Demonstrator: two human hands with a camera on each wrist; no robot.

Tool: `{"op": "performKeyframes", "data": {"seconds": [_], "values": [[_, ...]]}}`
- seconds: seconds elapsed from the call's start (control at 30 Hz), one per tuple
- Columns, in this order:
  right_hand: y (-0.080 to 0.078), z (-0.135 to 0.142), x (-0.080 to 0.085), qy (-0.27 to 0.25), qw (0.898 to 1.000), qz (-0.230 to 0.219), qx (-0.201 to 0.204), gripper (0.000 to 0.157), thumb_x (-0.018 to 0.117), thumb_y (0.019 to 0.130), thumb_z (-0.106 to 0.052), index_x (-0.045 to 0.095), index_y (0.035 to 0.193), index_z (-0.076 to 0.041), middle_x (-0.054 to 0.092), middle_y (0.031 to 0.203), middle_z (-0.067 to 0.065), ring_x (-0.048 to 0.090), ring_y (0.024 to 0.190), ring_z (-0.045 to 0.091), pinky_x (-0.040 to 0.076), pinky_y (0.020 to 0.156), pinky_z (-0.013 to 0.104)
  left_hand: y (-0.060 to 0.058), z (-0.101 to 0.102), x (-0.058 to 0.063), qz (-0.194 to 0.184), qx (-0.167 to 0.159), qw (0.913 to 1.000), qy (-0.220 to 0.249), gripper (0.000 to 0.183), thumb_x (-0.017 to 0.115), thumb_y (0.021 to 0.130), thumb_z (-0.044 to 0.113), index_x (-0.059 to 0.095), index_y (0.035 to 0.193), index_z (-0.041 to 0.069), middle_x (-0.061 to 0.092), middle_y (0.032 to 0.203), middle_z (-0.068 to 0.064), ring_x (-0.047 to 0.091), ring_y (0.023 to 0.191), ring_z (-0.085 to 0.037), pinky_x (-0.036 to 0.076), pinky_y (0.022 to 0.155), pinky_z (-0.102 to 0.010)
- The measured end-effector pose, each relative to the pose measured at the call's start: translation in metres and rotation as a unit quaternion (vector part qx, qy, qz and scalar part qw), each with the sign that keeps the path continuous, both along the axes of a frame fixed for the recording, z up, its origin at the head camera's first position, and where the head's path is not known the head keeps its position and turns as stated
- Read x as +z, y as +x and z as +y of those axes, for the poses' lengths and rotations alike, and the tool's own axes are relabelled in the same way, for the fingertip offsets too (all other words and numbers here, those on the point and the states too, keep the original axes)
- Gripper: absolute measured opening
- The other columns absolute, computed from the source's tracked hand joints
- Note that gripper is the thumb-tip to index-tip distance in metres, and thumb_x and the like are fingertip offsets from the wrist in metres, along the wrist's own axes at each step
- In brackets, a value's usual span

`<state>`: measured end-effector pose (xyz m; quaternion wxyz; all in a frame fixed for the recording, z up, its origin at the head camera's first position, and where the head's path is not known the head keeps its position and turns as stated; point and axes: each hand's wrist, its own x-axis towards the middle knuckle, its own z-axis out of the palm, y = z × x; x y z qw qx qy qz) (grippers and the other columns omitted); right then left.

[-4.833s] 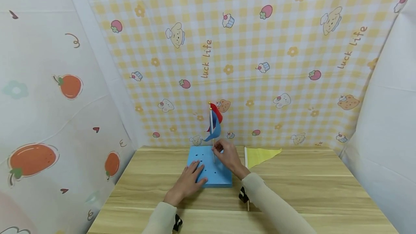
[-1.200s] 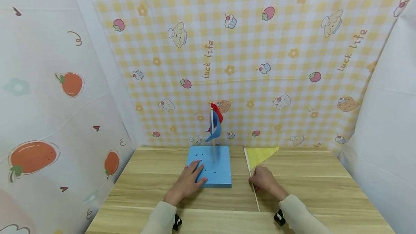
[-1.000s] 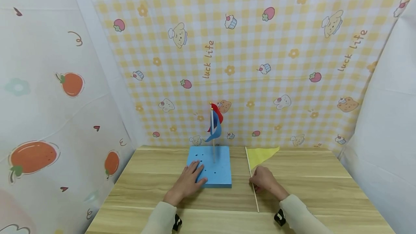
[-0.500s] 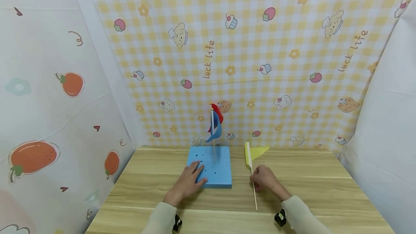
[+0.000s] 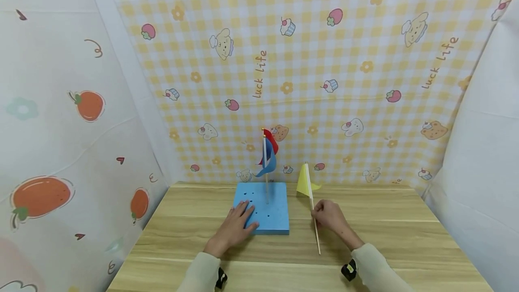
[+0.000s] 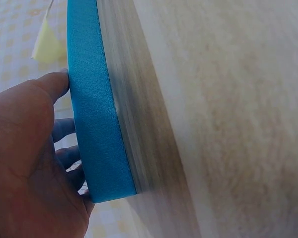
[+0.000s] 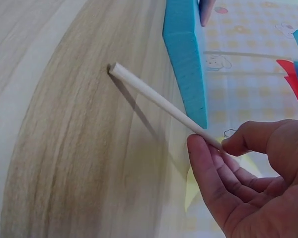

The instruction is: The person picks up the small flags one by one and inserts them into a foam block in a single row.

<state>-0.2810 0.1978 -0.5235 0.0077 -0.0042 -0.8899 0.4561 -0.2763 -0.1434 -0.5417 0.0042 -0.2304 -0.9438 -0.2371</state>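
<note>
My right hand [image 5: 329, 215] pinches the thin wooden stick of a yellow flag [image 5: 304, 181] between thumb and fingers. The flag leans up and away, its cloth drooping on both sides of the stick. In the right wrist view the stick's bare end [image 7: 114, 68] is at or just above the tabletop. My left hand [image 5: 234, 228] rests with spread fingers on the left front of a blue foam block [image 5: 275, 220], which has several small holes. A blue flag [image 5: 268, 161] stands upright in the block, and a red flag [image 5: 272, 141] shows behind it.
The wood-grain table [image 5: 389, 229] extends on both sides of the block. A checked cloth [image 5: 348, 48] hangs behind it, and pale cloths close off the left and right sides. Both wrists carry small black devices.
Earlier my right hand was at the blue flag's stick; now it holds the yellow flag, which has risen at its top and swung from lying flat. My left hand stays put.
</note>
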Motion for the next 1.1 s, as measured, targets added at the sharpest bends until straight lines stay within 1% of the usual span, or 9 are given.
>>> {"op": "performKeyframes", "data": {"seconds": [0.1,0.33,0.47,0.63,0.83,0.93,1.1], "values": [[-0.002,-0.001,0.001,-0.012,1.000,0.006,-0.007,0.008,0.068,0.094,0.001,0.069,0.087,0.002,0.069,0.073,0.010,0.069,0.056,0.018,0.063,0.054,0.032,0.000,0.000,0.000,-0.002,0.001,1.0000,-0.001,0.064,0.060,0.109,0.040,0.049,0.159,0.002,0.035,0.171,-0.025,0.028,0.161,-0.046,0.022,0.130,-0.067],[-0.005,-0.004,0.008,-0.017,0.999,0.033,-0.018,0.005,0.066,0.092,-0.001,0.069,0.090,0.001,0.071,0.076,0.009,0.070,0.061,0.016,0.061,0.056,0.029,0.000,-0.001,-0.001,0.001,0.001,1.0000,-0.001,0.064,0.061,0.109,0.039,0.048,0.159,0.002,0.035,0.171,-0.025,0.028,0.161,-0.046,0.022,0.130,-0.067],[-0.006,-0.006,0.012,-0.018,0.999,0.049,-0.017,0.005,0.065,0.093,-0.002,0.069,0.093,0.001,0.071,0.077,0.008,0.070,0.063,0.015,0.060,0.057,0.027,0.000,-0.001,-0.001,0.000,0.001,1.0000,-0.003,0.064,0.060,0.109,0.040,0.048,0.159,0.002,0.034,0.171,-0.024,0.027,0.161,-0.046,0.022,0.130,-0.067],[-0.007,-0.009,0.016,-0.024,0.997,0.075,-0.013,0.006,0.065,0.094,-0.003,0.068,0.098,0.001,0.072,0.082,0.008,0.071,0.066,0.016,0.060,0.058,0.026,0.000,0.000,-0.001,-0.001,0.001,1.0000,0.001,0.064,0.060,0.109,0.040,0.048,0.159,0.001,0.034,0.171,-0.025,0.027,0.162,-0.046,0.022,0.130,-0.067],[-0.009,-0.015,0.022,-0.030,0.995,0.093,-0.014,0.004,0.068,0.095,-0.004,0.068,0.098,-0.001,0.072,0.083,0.008,0.071,0.067,0.015,0.059,0.058,0.024,0.000,0.000,0.000,0.000,0.001,1.0000,0.001,0.064,0.060,0.109,0.040,0.048,0.159,0.002,0.035,0.171,-0.025,0.027,0.161,-0.046,0.022,0.130,-0.067],[-0.009,-0.018,0.025,-0.043,0.994,0.101,-0.011,0.005,0.069,0.095,-0.004,0.067,0.099,-0.001,0.072,0.085,0.008,0.071,0.068,0.014,0.060,0.059,0.025,0.000,0.000,0.000,-0.001,0.002,1.0000,-0.001,0.064,0.060,0.109,0.040,0.048,0.159,0.002,0.035,0.171,-0.024,0.027,0.161,-0.046,0.022,0.130,-0.067],[-0.009,-0.023,0.031,-0.050,0.990,0.129,0.000,0.005,0.069,0.095,-0.002,0.066,0.099,-0.001,0.071,0.087,0.010,0.071,0.068,0.015,0.061,0.060,0.024,0.000,0.000,0.000,-0.004,0.002,1.0000,-0.001,0.064,0.061,0.109,0.040,0.049,0.159,0.002,0.035,0.171,-0.024,0.027,0.161,-0.046,0.022,0.130,-0.067]]}}
